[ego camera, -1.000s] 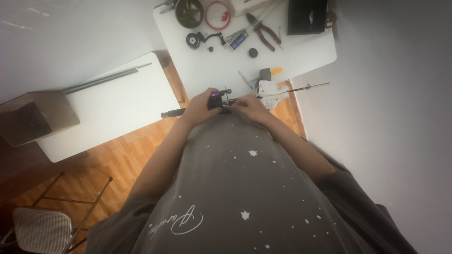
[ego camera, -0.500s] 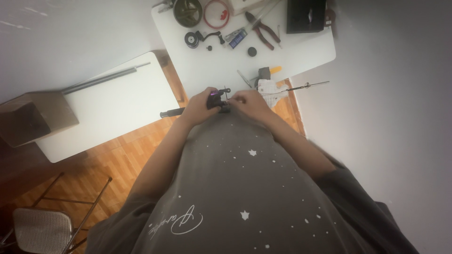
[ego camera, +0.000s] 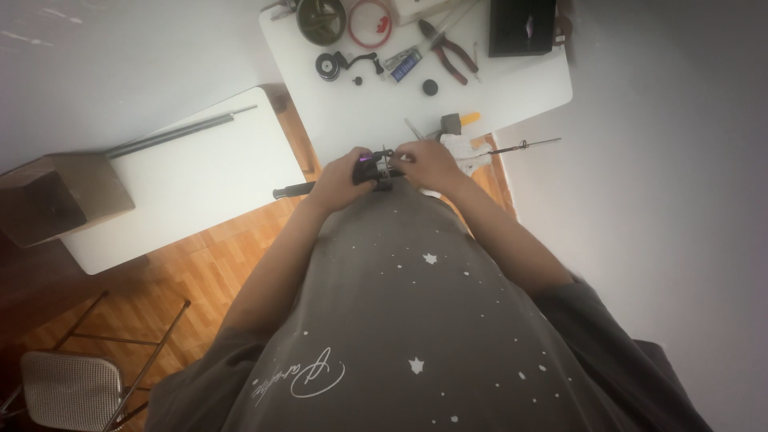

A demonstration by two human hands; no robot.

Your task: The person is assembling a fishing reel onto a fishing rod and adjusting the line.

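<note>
Hands meet at the near edge of a white table [ego camera: 512, 96], seen from above. The left hand [ego camera: 340, 180] is curled around a small black part with a purple spot [ego camera: 370, 166], gripping it close to the body. The right hand [ego camera: 428, 164] pinches at the same part from the other side, fingertips closed on it. A thin rod [ego camera: 520, 146] sticks out to the right. Farther back on the table lie red-handled pliers [ego camera: 448, 52], a red ring [ego camera: 370, 20] and a black box [ego camera: 522, 26].
</note>
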